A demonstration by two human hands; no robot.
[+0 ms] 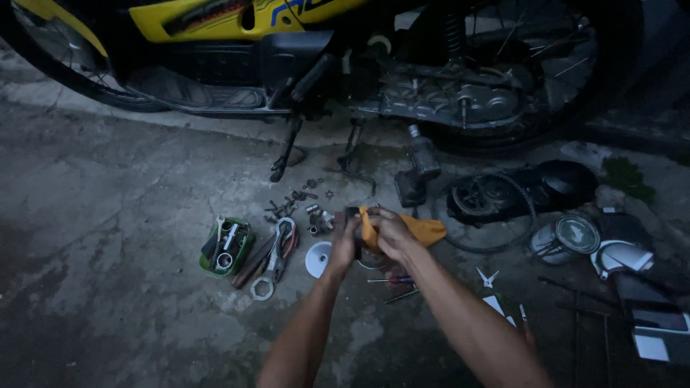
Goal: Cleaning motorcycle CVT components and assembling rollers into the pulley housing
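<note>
My left hand is closed around a small dark part, gripping it from below so its top end sticks up where I can get at it. My right hand is closed on an orange rag, pressed against that part with the loose end of the cloth trailing off to the right. I hold both up off the concrete floor, just in front of me, which keeps the part clear of the grit down there; what kind of part it is I cannot tell in this dim light.

Straight below my hands lies a white funnel, and just to the right of it a couple of screwdrivers. To the left sit a green tray of sockets, pliers and a ring spanner. Small bolts and bits are scattered just beyond my hands, toward the yellow motorbike. On the right are a black engine cover with a drive belt, a metal tin and a white panel. The floor around me is crowded, so any reach outward passes over loose pieces.
</note>
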